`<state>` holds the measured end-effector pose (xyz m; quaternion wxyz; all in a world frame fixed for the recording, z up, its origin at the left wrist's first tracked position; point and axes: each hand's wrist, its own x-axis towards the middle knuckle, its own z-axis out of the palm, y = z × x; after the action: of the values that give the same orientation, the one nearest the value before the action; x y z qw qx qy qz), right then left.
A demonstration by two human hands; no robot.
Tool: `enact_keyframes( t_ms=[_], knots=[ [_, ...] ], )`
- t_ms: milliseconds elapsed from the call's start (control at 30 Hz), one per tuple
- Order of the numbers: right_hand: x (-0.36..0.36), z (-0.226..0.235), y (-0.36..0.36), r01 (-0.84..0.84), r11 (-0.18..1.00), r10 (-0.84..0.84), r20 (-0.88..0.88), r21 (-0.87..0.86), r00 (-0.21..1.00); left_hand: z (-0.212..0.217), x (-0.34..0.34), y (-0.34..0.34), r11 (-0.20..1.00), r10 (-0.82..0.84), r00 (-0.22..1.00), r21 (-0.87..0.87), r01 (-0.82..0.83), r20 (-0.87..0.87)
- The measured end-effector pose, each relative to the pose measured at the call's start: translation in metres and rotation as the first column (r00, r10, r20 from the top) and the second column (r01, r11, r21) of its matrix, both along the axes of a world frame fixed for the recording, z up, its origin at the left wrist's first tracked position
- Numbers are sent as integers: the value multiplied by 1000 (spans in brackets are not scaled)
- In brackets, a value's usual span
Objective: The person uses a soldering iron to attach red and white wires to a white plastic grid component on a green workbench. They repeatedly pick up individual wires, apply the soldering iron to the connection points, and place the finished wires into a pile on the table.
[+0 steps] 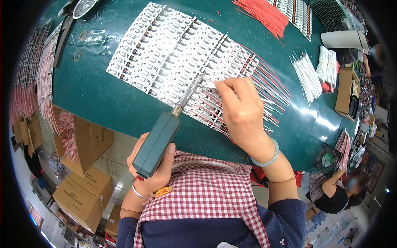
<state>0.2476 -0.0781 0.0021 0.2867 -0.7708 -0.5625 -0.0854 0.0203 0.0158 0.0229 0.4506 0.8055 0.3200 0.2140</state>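
The left hand (155, 171) grips a teal-handled soldering iron (165, 132); the right hand (240, 109) pinches a thin white wire (269, 101) onto the white strip panel (173, 53) — fingertips near the tip risk burns.

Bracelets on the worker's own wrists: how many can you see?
2. A pale green bangle sits on the right wrist, by the table's near edge. A thin silver bangle circles the left wrist, below the soldering iron's handle. Sleeves may hide more.

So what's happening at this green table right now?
A person holds a soldering iron in the left hand, its tip on a white panel of small circuit strips. The right hand pinches a thin wire against the panel near the tip. Red and white wires already fan out from the panel's right end, and loose red wires and white wires lie nearby.
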Motion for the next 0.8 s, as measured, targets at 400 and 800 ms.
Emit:
enact_keyframes(
  t_ms=[400, 800],
  knots=[
    [4, -7, 5, 29, 1000, -29, -24, 2, 999, 4, 17, 3, 999, -48, 998, 21, 49, -40],
    [6, -7, 4, -11, 1000, 11, 2, -23, 1000, 7, 22, 4, 987, -74, 997, 142, 78, -31]
  ],
)
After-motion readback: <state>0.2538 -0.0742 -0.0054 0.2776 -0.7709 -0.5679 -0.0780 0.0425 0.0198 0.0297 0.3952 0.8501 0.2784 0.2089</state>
